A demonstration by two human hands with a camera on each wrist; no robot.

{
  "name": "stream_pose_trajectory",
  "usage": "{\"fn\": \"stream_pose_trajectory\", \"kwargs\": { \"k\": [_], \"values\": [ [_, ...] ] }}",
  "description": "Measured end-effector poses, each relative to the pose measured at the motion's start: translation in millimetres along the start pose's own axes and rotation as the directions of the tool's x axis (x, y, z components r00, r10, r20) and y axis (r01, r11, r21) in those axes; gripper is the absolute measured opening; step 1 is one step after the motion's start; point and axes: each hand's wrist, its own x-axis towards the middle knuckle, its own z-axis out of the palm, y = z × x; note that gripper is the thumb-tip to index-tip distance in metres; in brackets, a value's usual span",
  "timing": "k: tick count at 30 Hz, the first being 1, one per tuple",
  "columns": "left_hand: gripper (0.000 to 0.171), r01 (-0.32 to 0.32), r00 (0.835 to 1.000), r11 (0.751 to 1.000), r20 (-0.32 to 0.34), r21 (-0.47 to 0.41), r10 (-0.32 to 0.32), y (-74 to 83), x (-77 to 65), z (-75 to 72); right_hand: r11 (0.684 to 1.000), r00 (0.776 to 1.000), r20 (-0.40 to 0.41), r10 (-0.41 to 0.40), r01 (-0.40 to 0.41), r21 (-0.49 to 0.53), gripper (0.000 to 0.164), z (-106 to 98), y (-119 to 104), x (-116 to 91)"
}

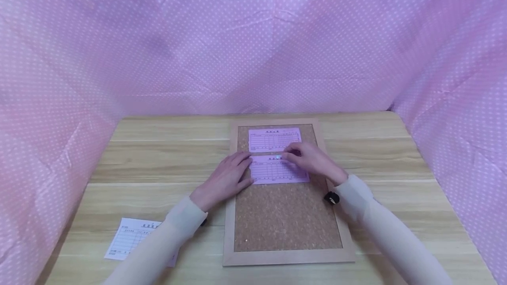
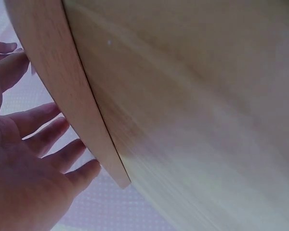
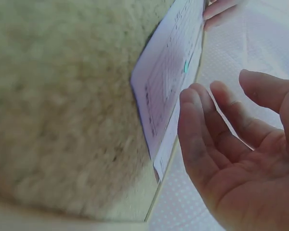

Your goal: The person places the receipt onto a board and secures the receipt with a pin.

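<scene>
A wood-framed cork board (image 1: 287,219) lies on the table with two pink printed slips on it, one above the other. My left hand (image 1: 225,177) rests over the board's left side, fingertips at the left edge of the lower pink slip (image 1: 263,171). In the left wrist view, the fingers of the left hand (image 2: 33,159) spread along the wooden frame (image 2: 70,82). My right hand (image 1: 313,162) is over the slip's upper right, beside a small green piece (image 1: 278,157). In the right wrist view, the green piece (image 3: 186,66) sits on the slip, apart from the loosely bent fingers (image 3: 190,125).
The upper pink slip (image 1: 273,139) lies near the board's far end. A white printed form (image 1: 126,237) lies at the table's front left, partly under the left sleeve (image 1: 166,232). Pink dotted cloth (image 1: 253,56) hangs behind and beside the wooden table (image 1: 170,144).
</scene>
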Motion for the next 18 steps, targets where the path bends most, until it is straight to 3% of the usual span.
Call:
{"fn": "stream_pose_trajectory", "kwargs": {
  "k": [4, 10, 18],
  "values": [
    [0.064, -0.006, 1.0, 1.0, -0.031, 0.003, 0.006, -0.7, -3.7, -1.7, 0.999, 0.997, -0.059, -0.039, 0.037, -0.029, 0.02, -2, 2, -12],
    [0.068, 0.033, 0.995, 0.999, -0.09, -0.018, -0.034, -0.8, -13.6, -6.5, 0.999, 0.994, -0.107, -0.034, 0.033, -0.009, 0.024, -4, 4, -31],
    [0.067, 0.024, 0.981, 1.0, -0.191, -0.019, -0.027, -3.4, -31.5, -11.5, 0.989, 0.979, -0.155, -0.132, 0.118, -0.095, 0.032, 0, 8, -56]
  ]
}}
